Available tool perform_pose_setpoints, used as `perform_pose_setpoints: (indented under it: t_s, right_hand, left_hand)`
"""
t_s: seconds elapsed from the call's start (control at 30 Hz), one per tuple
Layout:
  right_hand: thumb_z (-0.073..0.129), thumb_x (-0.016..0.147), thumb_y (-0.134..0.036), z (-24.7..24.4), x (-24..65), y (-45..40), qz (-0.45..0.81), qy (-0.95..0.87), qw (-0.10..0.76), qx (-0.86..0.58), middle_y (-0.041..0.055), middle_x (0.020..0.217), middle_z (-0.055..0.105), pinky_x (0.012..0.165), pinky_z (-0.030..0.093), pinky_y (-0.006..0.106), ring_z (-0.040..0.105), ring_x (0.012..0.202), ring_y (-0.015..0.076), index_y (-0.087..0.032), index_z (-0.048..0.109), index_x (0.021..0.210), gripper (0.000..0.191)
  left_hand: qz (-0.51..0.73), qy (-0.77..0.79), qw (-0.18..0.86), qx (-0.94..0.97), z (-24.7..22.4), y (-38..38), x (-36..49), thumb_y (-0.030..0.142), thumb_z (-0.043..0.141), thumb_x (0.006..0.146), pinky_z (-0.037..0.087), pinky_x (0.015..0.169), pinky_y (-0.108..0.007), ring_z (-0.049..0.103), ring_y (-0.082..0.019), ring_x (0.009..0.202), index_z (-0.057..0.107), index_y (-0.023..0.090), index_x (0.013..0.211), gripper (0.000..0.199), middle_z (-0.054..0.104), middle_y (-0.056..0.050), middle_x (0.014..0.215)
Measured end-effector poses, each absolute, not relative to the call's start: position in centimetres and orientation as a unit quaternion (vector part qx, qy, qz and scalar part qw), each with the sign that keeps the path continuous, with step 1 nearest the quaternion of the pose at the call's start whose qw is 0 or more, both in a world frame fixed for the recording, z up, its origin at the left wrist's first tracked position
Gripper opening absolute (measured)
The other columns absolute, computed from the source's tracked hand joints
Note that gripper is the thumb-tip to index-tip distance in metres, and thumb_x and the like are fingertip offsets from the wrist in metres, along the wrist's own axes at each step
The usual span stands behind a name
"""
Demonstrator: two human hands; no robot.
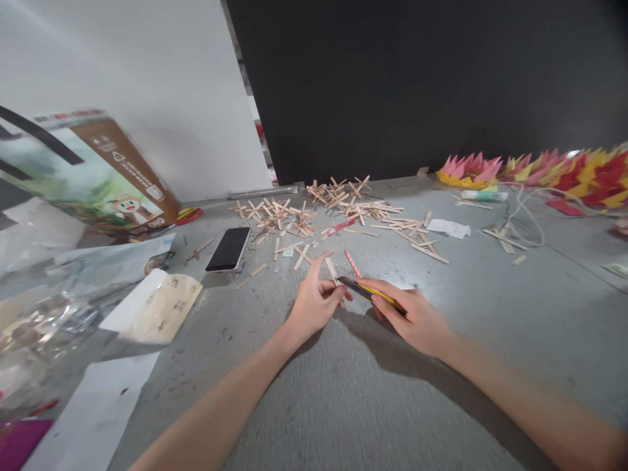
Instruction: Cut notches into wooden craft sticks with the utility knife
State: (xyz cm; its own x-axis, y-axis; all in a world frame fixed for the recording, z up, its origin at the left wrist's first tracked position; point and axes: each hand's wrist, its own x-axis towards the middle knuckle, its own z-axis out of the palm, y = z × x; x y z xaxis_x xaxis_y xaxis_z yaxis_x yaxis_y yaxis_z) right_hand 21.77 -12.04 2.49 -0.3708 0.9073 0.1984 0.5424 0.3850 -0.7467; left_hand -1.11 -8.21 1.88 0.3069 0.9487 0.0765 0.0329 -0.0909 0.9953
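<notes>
Between the thumb and fingers of my left hand [316, 297] is a wooden craft stick [331, 268], its far end pointing away from me. My right hand [415, 317] grips a yellow and black utility knife [375, 292]. The knife's tip reaches the stick beside my left fingertips; whether the blade touches the wood is too small to tell. A red and white striped stick [352, 263] shows just beyond the knife, its lower end near my right fingers. Past my hands lies a loose heap of craft sticks [338, 203], many of them crossed over each other.
A black phone [228, 249] lies left of the stick heap. Plastic packets [161, 304], a paper sheet [93, 412] and a printed bag [98, 176] occupy the left side. Pink and yellow paper crowns [468, 171], a glue stick [483, 195] and a white cable [534, 222] are at the right.
</notes>
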Motion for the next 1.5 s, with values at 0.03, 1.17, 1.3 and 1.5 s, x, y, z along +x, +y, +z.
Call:
perform_pose_setpoints:
  t_s: [0.03, 1.17, 1.3, 1.5]
  right_hand:
    - [0.04, 0.11, -0.042, 2.5, 21.8, -12.0, 0.296, -0.774, 0.306, -0.469, -0.0015, 0.072, 0.065, 0.062, 0.042, 0.026, 0.046, 0.054, 0.0125, -0.027, 0.059, 0.149, 0.046]
    - [0.061, 0.098, -0.055, 3.7, 21.8, -11.1, 0.611, -0.544, 0.367, -0.443, -0.0028, 0.07, 0.058, 0.043, 0.022, 0.023, 0.032, 0.046, 0.0073, -0.022, 0.062, 0.14, 0.053]
    - [0.064, 0.096, -0.054, 3.7, 21.7, -11.1, 0.592, -0.527, 0.415, -0.448, -0.0027, 0.07, 0.059, 0.044, 0.023, 0.024, 0.034, 0.046, 0.0073, -0.021, 0.062, 0.139, 0.054]
    - [0.065, 0.095, -0.057, 3.3, 22.0, -10.8, 0.562, -0.498, 0.457, -0.476, -0.0026, 0.068, 0.061, 0.047, 0.023, 0.025, 0.036, 0.045, 0.0076, -0.023, 0.061, 0.141, 0.057]
  left_hand:
    - [0.425, 0.413, 0.53, 0.606, 1.8, -8.2, -1.1, 0.036, 0.07, 0.092, 0.053, 0.067, -0.026, 0.066, -0.013, 0.059, 0.025, 0.018, 0.159, 0.083, 0.077, -0.002, 0.079]
    - [0.37, 0.446, 0.455, 0.676, 1.2, -8.0, -1.2, 0.027, 0.062, 0.092, 0.047, 0.066, -0.025, 0.064, -0.015, 0.063, 0.044, 0.02, 0.137, 0.048, 0.076, 0.001, 0.076]
    - [0.395, 0.448, 0.495, 0.631, 1.4, -7.7, -1.3, 0.039, 0.066, 0.092, 0.046, 0.061, -0.025, 0.061, -0.014, 0.057, 0.046, 0.021, 0.115, 0.035, 0.075, -0.001, 0.074]
    - [0.42, 0.439, 0.52, 0.6, 1.2, -7.2, -1.4, 0.048, 0.068, 0.093, 0.043, 0.058, -0.024, 0.059, -0.013, 0.055, 0.049, 0.02, 0.113, 0.039, 0.073, -0.001, 0.072]
